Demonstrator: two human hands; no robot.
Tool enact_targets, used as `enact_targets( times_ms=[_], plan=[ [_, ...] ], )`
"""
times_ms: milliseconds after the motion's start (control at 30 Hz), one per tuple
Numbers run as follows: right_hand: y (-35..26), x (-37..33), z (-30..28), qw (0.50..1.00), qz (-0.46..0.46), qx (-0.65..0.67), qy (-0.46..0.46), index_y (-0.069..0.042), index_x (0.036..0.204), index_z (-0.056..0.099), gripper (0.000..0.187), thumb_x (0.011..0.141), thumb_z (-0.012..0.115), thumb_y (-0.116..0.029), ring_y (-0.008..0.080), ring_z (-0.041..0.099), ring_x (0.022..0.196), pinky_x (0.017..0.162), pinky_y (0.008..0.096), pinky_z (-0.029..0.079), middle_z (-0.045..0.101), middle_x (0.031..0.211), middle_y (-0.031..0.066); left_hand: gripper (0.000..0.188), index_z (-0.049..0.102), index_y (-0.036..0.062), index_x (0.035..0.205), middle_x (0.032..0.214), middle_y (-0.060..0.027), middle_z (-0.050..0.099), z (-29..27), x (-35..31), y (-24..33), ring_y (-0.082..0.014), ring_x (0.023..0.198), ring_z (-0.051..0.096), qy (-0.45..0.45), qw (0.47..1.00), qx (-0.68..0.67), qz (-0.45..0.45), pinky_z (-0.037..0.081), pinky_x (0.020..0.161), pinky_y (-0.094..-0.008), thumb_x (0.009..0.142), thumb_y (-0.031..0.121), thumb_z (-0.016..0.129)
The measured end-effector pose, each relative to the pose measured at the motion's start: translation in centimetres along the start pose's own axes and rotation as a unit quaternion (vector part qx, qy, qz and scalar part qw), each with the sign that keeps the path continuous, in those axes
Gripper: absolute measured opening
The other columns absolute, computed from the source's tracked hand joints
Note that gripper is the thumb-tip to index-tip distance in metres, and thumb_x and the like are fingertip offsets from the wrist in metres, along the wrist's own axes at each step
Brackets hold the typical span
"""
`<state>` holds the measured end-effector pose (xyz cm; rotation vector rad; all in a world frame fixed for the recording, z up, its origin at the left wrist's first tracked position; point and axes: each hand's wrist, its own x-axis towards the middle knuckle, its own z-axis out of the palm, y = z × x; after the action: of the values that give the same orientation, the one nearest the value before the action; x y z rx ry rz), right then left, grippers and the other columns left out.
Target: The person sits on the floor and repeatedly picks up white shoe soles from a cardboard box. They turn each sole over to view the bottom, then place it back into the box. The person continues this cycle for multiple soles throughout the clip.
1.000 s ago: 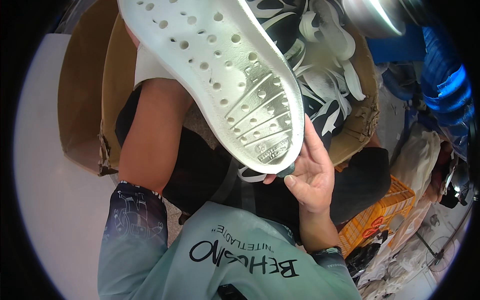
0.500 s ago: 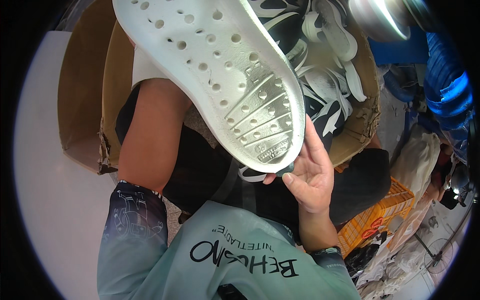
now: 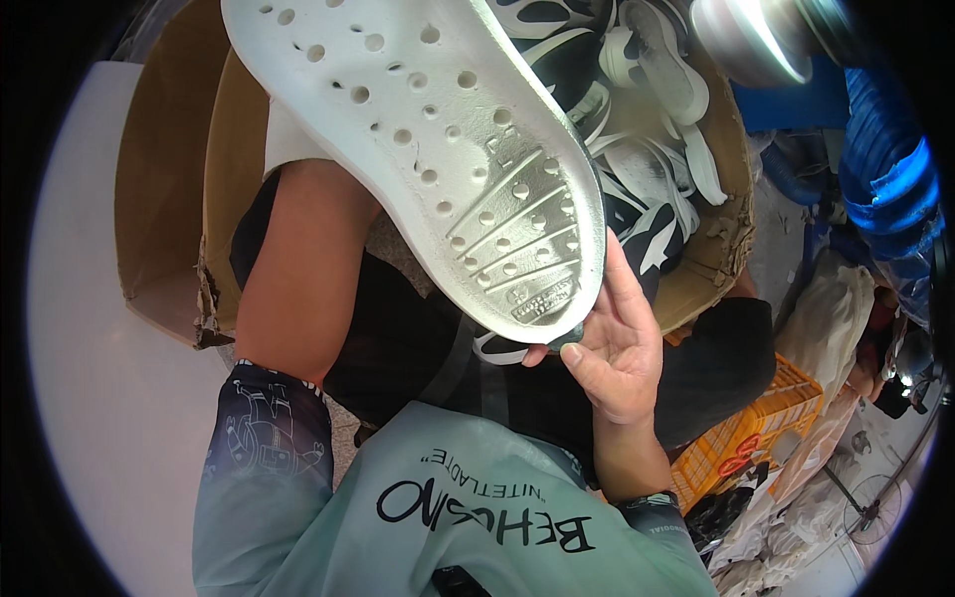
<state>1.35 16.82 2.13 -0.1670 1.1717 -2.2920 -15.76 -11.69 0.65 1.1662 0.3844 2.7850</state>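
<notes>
A large white shoe (image 3: pixel 448 149) fills the upper middle, its sole dotted with round holes and slanted ridges at the near end. My right hand (image 3: pixel 625 358) grips that near end, thumb at the tip and fingers along the right edge and underneath. A small dark piece (image 3: pixel 567 340) shows beside the thumb. My left forearm reaches up behind the shoe's left side; the left hand is hidden there, so its hold cannot be seen. A white piece (image 3: pixel 295 134), perhaps a glove cuff, lies at the left wrist.
Beyond the shoe stands a cardboard box (image 3: pixel 721 259) with several black-and-white shoes (image 3: pixel 662 60). A shiny metal lamp-like fixture (image 3: pixel 751 40) hangs at upper right, near a blue ribbed hose (image 3: pixel 880 164). An orange crate (image 3: pixel 741 418) with red-handled scissors (image 3: pixel 738 455) sits at right. A white surface (image 3: pixel 109 398) runs along the left.
The white shoe has shifted very slightly left and up in the picture. My right hand keeps the same hold on it.
</notes>
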Motion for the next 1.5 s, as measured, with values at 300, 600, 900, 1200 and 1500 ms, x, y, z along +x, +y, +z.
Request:
enact_targets(
  times_ms=[300, 600, 900, 1200, 1500],
  plan=[
    [-0.2, 0.1, 0.1, 1.000, 0.003, -0.008, -0.003, 0.006, 0.156, 0.006, 0.086, 0.082, 0.050, 0.013, 0.0264, 0.050, 0.130, 0.082, 0.0328, 0.057, 0.027, 0.158, 0.0237, 0.052, 0.048, 0.0031, 0.130, 0.126, -0.0134, 0.049, 0.6, -0.2, -0.1, -0.0289, 0.125, 0.047, 0.025, 1.000, 0.002, -0.005, 0.038, 0.112, -0.0458, 0.091, 0.032, 0.066],
    [-0.5, 0.5, 0.4, 1.000, 0.007, -0.010, -0.001, 0.006, 0.156, 0.006, 0.086, 0.083, 0.052, 0.013, 0.0274, 0.052, 0.128, 0.081, 0.0331, 0.058, 0.029, 0.157, 0.0241, 0.060, 0.045, 0.0036, 0.139, 0.137, -0.0171, 0.046, 1.3, -1.2, -0.3, -0.0314, 0.130, 0.045, 0.077, 0.997, 0.004, -0.002, 0.037, 0.113, -0.0470, 0.093, 0.038, 0.062],
    [0.8, 5.9, 0.8, 0.999, -0.008, 0.050, -0.017, 0.005, 0.156, 0.013, 0.082, 0.090, 0.063, 0.001, 0.0262, 0.057, 0.120, 0.083, 0.0340, 0.057, 0.032, 0.156, 0.0226, 0.074, 0.036, -0.0014, 0.148, 0.140, -0.0286, 0.045, 2.7, -2.2, -2.7, -0.0385, 0.132, 0.046, 0.213, 0.975, -0.018, -0.066, 0.038, 0.113, -0.0494, 0.097, 0.051, 0.049],
    [1.8, 1.2, -18.5, 0.658, 0.061, -0.649, 0.377, 0.006, 0.139, 0.044, 0.076, 0.084, 0.076, -0.035, 0.0425, 0.045, 0.133, 0.110, 0.0434, 0.038, 0.047, 0.141, 0.0300, 0.032, 0.059, 0.0057, 0.106, 0.097, -0.0056, 0.059, 3.9, -1.2, 7.0, -0.0194, 0.092, 0.055, 0.377, 0.865, -0.270, 0.193, 0.042, 0.087, -0.0359, 0.074, 0.010, 0.060],
    [3.8, 2.2, -21.9, 0.854, 0.116, -0.247, 0.442, 0.004, 0.152, 0.021, 0.088, 0.081, 0.072, 0.000, 0.0157, 0.062, 0.076, 0.053, 0.0272, 0.044, 0.065, 0.099, 0.0116, 0.054, 0.052, -0.0027, 0.133, 0.107, -0.0153, 0.068, 0.3, -8.5, -15.9, -0.0252, 0.087, 0.065, 0.202, 0.739, 0.427, -0.480, 0.054, 0.077, -0.0322, 0.089, 0.023, 0.070]
  ],
)
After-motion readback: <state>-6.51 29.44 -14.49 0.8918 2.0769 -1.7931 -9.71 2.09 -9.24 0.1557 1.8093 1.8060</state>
